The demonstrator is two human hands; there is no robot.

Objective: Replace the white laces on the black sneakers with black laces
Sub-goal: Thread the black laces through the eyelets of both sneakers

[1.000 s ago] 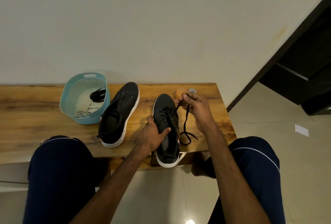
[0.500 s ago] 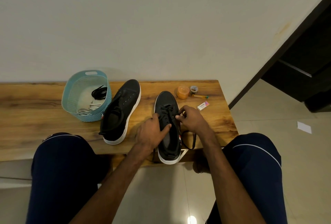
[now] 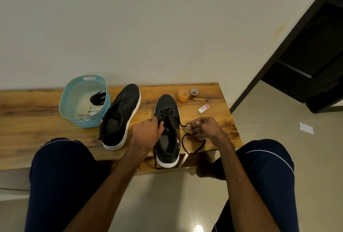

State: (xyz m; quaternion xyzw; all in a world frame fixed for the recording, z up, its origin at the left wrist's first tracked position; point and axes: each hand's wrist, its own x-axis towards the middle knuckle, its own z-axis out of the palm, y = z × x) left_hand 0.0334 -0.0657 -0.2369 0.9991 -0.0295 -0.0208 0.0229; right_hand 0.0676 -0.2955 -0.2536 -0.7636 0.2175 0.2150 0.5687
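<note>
Head: left hand (image 3: 146,133) grips sneaker (image 3: 165,101), right hand (image 3: 207,129) hides lace (image 3: 182,143) tip

A plain off-white wall (image 3: 148,27) is seen behind a wooden tabletop (image 3: 27,113) with dark grain. At the right a dark door frame (image 3: 289,33) is set against the wall. The floor (image 3: 274,109) is laid with pale glossy tiles; a white paper scrap (image 3: 306,128) lies on it, and a bright glare (image 3: 198,228) is reflected.
</note>
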